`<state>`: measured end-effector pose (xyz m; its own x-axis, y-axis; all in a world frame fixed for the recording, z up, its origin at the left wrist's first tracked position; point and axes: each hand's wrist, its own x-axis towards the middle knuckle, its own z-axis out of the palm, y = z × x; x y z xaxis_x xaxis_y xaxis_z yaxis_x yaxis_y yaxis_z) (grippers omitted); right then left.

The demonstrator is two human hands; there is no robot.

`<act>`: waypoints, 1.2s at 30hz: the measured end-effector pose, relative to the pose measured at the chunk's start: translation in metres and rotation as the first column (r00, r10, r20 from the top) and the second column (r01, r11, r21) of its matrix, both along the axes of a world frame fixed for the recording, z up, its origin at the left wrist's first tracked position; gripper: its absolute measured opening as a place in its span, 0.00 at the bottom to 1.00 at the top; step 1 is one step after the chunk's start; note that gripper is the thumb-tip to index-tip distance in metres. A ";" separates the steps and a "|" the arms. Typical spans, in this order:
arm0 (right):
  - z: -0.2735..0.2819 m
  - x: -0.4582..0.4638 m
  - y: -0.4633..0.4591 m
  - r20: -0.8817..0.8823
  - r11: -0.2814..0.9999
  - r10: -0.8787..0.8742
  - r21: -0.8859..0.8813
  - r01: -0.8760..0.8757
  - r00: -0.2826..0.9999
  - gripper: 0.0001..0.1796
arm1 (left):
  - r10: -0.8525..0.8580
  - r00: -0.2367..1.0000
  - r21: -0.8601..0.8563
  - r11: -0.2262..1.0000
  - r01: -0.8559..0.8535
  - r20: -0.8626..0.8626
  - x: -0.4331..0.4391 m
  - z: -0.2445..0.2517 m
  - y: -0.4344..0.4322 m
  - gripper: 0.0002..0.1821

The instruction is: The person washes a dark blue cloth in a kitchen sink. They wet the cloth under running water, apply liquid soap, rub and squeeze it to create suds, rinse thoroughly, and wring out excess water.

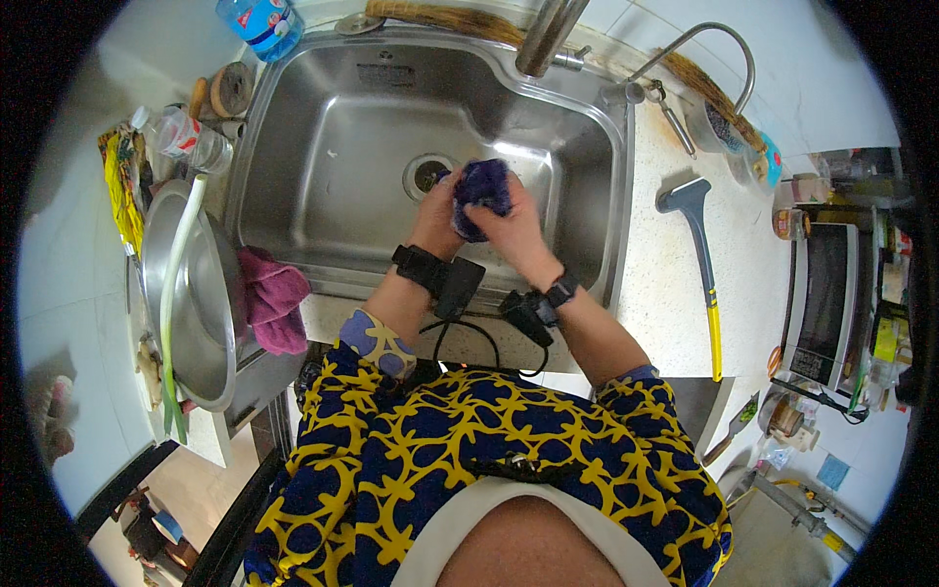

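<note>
Both my hands grip a bunched dark purple cloth (484, 192) over the stainless steel sink (381, 249). My left hand (438, 216) holds its left side, fingers partly hidden behind the cloth. On the right side, my right hand (517, 227) closes on it with the thumb across the front. Just left of the cloth, the sink drain (424, 176) shows in the basin floor, partly covered by my left hand. Above the basin's back edge stands the metal faucet (546, 37).
A squeegee scraper (700, 242) with a yellow handle end lies on the right counter. To the left are a steel basin (213, 293) with a leek (178, 271) across it, a maroon cloth (273, 301) and a plastic bottle (187, 139). Blue liquid fills another bottle (264, 29).
</note>
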<state>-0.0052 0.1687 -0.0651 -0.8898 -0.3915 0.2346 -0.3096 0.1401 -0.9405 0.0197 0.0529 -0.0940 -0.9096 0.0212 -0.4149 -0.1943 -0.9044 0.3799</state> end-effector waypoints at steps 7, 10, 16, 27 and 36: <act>-0.034 -0.038 0.007 0.258 0.957 -0.230 0.235 0.170 0.939 0.10 | 0.076 0.941 -0.554 0.791 -0.259 -0.331 0.007 0.004 0.017 0.17; -0.025 -0.033 0.011 0.475 0.979 -0.054 -0.150 0.141 0.878 0.09 | 0.112 0.988 -0.386 0.911 -0.145 -0.108 -0.003 0.004 0.013 0.16; -0.026 0.000 -0.011 -0.208 0.989 -0.071 0.110 0.096 0.976 0.14 | 0.030 0.999 -0.038 0.999 -0.029 0.026 0.001 -0.013 0.004 0.13; -0.024 0.005 0.000 0.338 0.970 0.139 -0.237 -0.059 0.931 0.10 | 0.014 1.000 -0.162 0.987 -0.015 -0.004 0.005 0.002 0.008 0.10; -0.034 -0.030 0.011 0.557 0.996 0.028 -0.089 0.026 0.830 0.12 | 0.029 0.997 -0.173 0.985 -0.016 0.072 0.013 -0.004 0.026 0.09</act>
